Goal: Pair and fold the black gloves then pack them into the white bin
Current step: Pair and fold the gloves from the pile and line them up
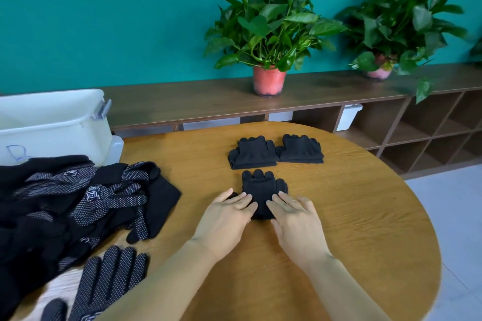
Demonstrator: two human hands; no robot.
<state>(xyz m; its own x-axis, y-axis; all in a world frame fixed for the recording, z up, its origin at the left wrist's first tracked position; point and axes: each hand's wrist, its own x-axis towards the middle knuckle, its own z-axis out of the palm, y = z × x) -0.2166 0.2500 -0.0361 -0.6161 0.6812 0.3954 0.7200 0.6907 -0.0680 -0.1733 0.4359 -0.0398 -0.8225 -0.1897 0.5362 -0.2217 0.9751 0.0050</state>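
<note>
Two hands, left hand (pixel 226 219) and right hand (pixel 297 224) — flat, fingers straight, atop the near folded glove pair (pixel 260 184).

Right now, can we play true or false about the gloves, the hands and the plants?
1. The left hand and right hand both rest with straight fingers on a folded pair of black knit gloves. True.
2. The two other folded black pairs lie inside the white plastic bin. False: they lie on the round wooden table, beyond the hands.
3. The pile of loose black gloves with white dots lies on the person's left. True.
4. The two green leafy plants in pink pots stand on the round table. False: they stand on the dark wooden shelf unit by the teal wall.
</note>
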